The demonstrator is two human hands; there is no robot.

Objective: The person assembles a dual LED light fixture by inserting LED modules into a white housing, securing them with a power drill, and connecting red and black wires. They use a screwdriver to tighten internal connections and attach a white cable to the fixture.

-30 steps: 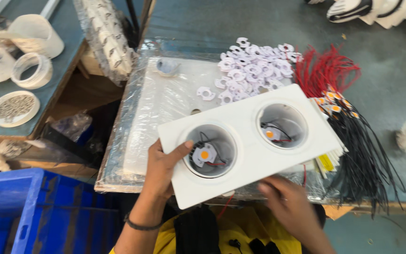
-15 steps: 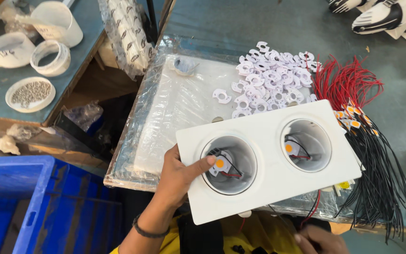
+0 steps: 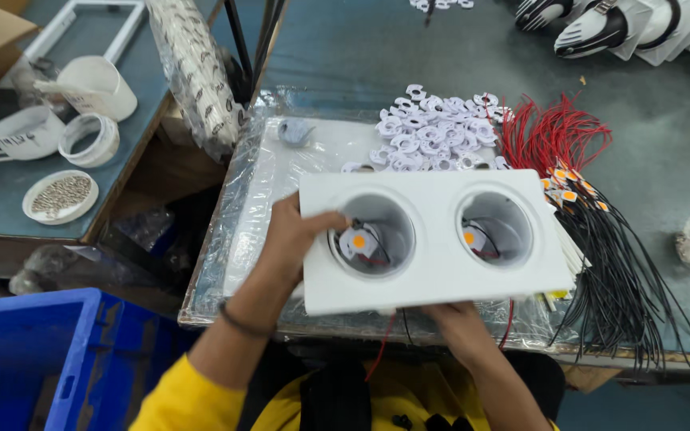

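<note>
Centre frame: white two-hole downlight housing [image 3: 433, 239] held flat over the plastic-wrapped tray [image 3: 281, 172]. Left hand [image 3: 293, 239] grips its left edge, thumb hooked over the rim of the left well, fingers under the plate and out of sight. Inside that well sits a small LED chip [image 3: 358, 241], orange dot on a white holder, black and red leads trailing off it; looks loosely placed, can't tell if it's seated. Right well has a second chip [image 3: 470, 237] lying nearer its left wall. Right hand [image 3: 457, 323] is at the bottom edge, mostly hidden under the housing; seems to be supporting it from below near the red wire [image 3: 378, 351] hanging out, but whether it's closed on anything I can't tell. Judging by this, the step in hand is fitting the chips into the wells. Next move would call for keeping the housing level and steady, and centring each chip without pinching the leads at the rim. Spares: pile of white plastic holders [image 3: 433, 132] upper centre, bundle of red and black wired chips [image 3: 592, 207] on the right. Blue crate [image 3: 33, 359] lower left, dish of screws [image 3: 60, 195] on the left bench.
</note>
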